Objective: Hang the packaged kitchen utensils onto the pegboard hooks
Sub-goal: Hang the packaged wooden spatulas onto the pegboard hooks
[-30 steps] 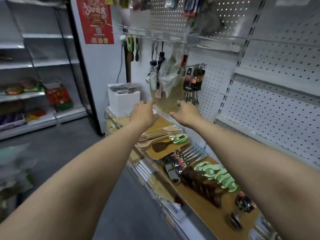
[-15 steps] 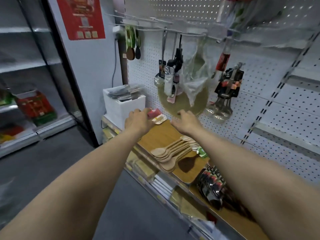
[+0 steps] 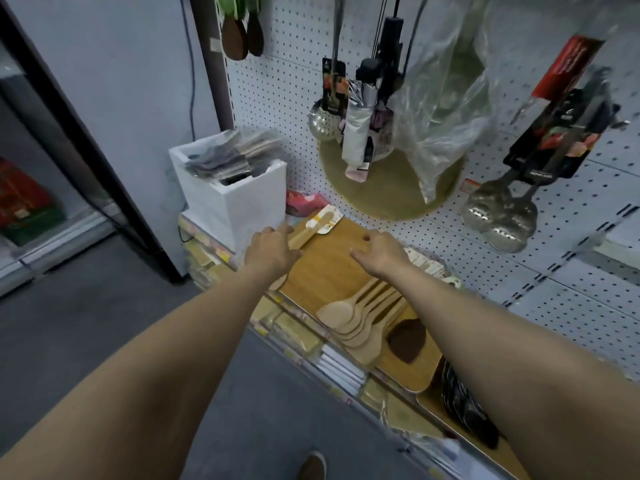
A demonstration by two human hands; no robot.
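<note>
The pale wooden spatula in a white and yellow card sleeve (image 3: 317, 226) lies flat on the far left corner of the brown wooden board (image 3: 332, 268). Its long axis runs from near-left to far-right, the carded end pointing toward the white perforated pegboard (image 3: 277, 98). The left hand (image 3: 268, 252) is at its bare near end, knuckles to the camera, fingers reaching onto the wood; whether they have closed round it I cannot tell. The right hand (image 3: 379, 251) hovers over the board, apart from the spatula, fingers loosely bent and spread, holding nothing. The left is the nearer hand, so the lift likely starts there, carded end leading upward. A fan of pale wooden spoons (image 3: 360, 317) lies nearer on the board; a white foam box (image 3: 235, 199) stands to its left
</note>
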